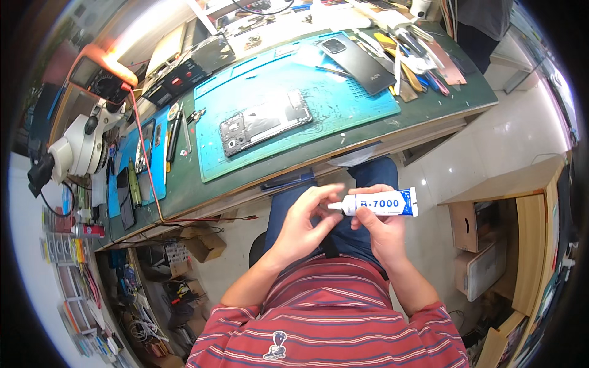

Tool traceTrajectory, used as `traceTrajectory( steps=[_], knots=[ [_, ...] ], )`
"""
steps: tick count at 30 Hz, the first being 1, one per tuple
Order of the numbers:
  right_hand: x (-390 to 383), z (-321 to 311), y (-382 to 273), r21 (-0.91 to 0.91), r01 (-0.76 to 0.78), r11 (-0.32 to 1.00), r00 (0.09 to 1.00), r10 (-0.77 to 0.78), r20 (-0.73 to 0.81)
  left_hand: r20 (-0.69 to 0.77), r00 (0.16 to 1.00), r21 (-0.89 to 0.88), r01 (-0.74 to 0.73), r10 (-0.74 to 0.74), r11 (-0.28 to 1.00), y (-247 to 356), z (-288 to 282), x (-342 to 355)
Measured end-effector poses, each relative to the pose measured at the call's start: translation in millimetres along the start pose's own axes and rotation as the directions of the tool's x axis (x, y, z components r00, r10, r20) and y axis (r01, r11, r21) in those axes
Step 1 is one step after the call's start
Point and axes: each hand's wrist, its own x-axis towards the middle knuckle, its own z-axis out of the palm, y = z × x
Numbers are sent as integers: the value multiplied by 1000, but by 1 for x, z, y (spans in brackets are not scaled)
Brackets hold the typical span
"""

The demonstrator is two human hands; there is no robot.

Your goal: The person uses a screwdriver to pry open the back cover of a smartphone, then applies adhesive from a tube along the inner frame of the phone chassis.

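In front of my waist, my right hand (383, 227) is closed round a white and blue glue tube (379, 204), thumb on its near side. The tube lies roughly level, its narrow white nozzle pointing left. My left hand (307, 224) is beside that nozzle, with thumb and fingers apart around the tip and one finger blurred. I cannot tell whether it touches the nozzle. Beyond my hands, an opened phone (267, 122) with its inner parts showing lies on a blue work mat (211, 165). A dark phone back cover or phone (358, 61) rests farther right on the mat.
The green workbench (343, 141) has a wooden front edge. At its left are a white microscope (80, 147), an orange multimeter (101, 73) with a hanging red lead, and a smaller blue mat. Several hand tools (405, 55) crowd the back right. A wooden cabinet (527, 245) stands at right.
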Motion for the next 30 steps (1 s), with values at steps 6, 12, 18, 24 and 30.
traceTrajectory(
  steps=[6,12,18,24,30],
  knots=[
    [-9,-6,0,-87,117,989,991,-110,82,204,906,-162,405,-371,900,-12,-15,-6],
    [-7,-19,-5,-201,259,945,959,-226,171,359,883,-275,411,-303,869,-9,-16,-5],
    [-7,-25,-11,-207,320,925,923,-255,287,260,939,-342,306,-224,889,9,10,-10],
    [-3,-30,-17,-218,374,901,859,-248,449,571,751,-343,585,-331,735,-2,-13,-8],
    [-16,-22,-21,-94,148,985,970,-126,207,159,962,128,-241,220,962,11,7,-7]
  ],
)
